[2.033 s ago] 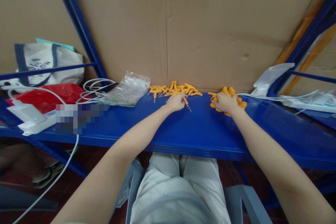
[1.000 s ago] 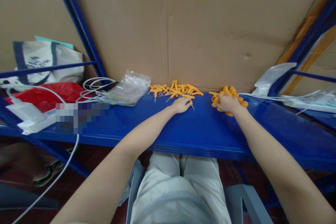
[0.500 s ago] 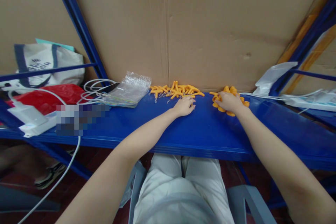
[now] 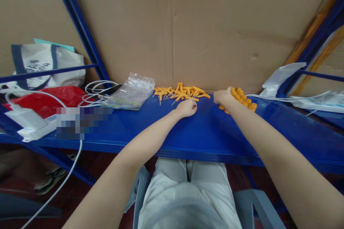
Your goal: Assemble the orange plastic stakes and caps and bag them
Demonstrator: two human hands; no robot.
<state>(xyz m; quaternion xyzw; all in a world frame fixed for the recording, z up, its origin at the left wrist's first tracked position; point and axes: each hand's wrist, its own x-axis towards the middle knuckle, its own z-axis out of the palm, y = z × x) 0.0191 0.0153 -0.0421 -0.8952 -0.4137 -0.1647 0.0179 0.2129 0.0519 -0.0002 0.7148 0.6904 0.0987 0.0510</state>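
Yellow-orange corkscrews (image 4: 179, 92) with bare metal spirals lie in a loose heap against the cardboard at the back of the blue table. Just in front of the heap, my left hand (image 4: 187, 108) rests on the table with its fingers curled in; what they hold, if anything, is hidden. My right hand (image 4: 222, 96) is at the left edge of a pile of yellow-orange round-ended plastic pieces (image 4: 243, 99), beside and partly over it. Its fingers are turned away and blurred, so their grip does not show.
Left of the corkscrews lie clear plastic bags (image 4: 131, 93) and a coiled white cable (image 4: 98, 91). A power strip (image 4: 37, 128) and a red bag (image 4: 56, 98) stand farther left. Cardboard (image 4: 215, 32) closes off the back. Another power strip (image 4: 319, 102) sits at the right.
My left hand has curled its spread fingers into a closed shape. My right hand has shifted left from the top of the plastic pieces to their left edge, uncovering more of the pile.
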